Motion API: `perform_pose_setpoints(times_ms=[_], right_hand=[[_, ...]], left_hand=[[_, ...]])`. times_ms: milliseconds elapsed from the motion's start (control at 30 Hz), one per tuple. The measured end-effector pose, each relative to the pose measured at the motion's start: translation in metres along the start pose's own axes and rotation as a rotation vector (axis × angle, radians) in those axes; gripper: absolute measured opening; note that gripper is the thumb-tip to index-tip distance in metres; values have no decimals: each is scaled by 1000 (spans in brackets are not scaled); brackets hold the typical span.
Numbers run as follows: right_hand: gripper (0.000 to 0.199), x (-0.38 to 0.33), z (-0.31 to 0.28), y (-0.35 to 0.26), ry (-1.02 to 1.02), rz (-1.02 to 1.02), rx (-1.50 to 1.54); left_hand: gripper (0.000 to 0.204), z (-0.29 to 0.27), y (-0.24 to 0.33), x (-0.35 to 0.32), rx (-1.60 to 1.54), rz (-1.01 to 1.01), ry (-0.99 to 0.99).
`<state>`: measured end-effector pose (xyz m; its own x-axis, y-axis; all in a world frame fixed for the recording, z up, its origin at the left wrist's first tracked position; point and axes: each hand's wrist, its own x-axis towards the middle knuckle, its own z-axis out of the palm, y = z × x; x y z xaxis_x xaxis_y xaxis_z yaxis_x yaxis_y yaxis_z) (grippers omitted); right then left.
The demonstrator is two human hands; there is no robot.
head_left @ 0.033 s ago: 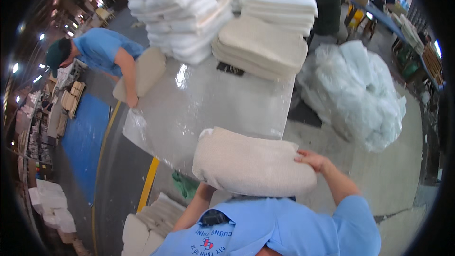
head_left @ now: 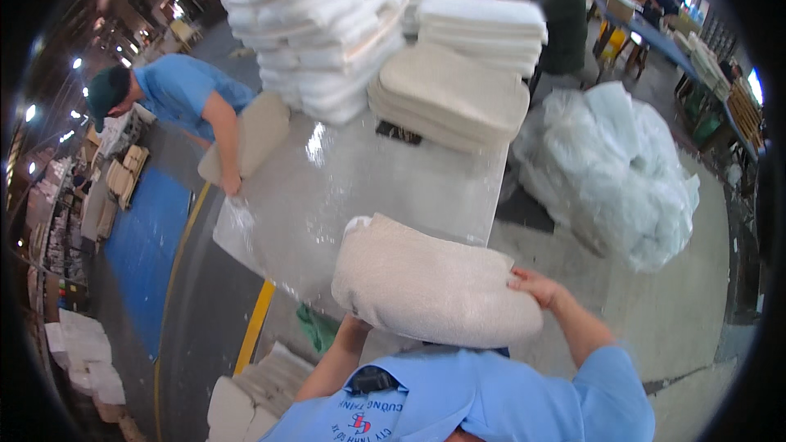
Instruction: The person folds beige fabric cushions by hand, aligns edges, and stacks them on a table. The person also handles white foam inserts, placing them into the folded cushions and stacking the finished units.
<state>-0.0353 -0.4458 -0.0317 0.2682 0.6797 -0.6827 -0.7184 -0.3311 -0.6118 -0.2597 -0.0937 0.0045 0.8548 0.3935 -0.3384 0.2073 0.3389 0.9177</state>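
A beige fabric-covered cushion [head_left: 434,282] is held across my front, at the near edge of the plastic-covered table [head_left: 352,196]. My right hand [head_left: 536,288] is closed on its right end, thumb and fingers at the edge. My left hand [head_left: 354,326] reaches under its left end, with the fingers hidden behind the cushion. A bit of white shows at the cushion's far left corner. Farther back on the table lies a stack of similar beige cushions [head_left: 450,86], with a small dark item [head_left: 399,132] beside it.
Tall white padded stacks [head_left: 319,33] stand at the back. On the left a co-worker [head_left: 188,94] handles another beige cushion [head_left: 258,131]. A heap of clear plastic wrap [head_left: 610,172] lies to the right. Beige pieces [head_left: 254,389] and a green cloth [head_left: 318,327] are low on the left.
The cushion's near side has tipped slightly down toward me, and my right hand has shifted a little with it. The view has tilted slightly. The co-worker's pose is almost the same.
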Motion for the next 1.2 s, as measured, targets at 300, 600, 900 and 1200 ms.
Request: perform_pose_setpoints(times_ms=[300,600,900,1200], right_hand=[[75,60,146,39,-281,-147,143],[23,17,127,-12,315,-1101,412],[25,44,123,95,534,-723,988],[37,59,109,134,520,-535,1324]], left_hand=[[47,60,101,93,120,-42,-294],[49,85,65,86,369,-316,-486],[53,91,-39,84,1031,-219,-437],[47,143,-51,121,1222,-136,-545]])
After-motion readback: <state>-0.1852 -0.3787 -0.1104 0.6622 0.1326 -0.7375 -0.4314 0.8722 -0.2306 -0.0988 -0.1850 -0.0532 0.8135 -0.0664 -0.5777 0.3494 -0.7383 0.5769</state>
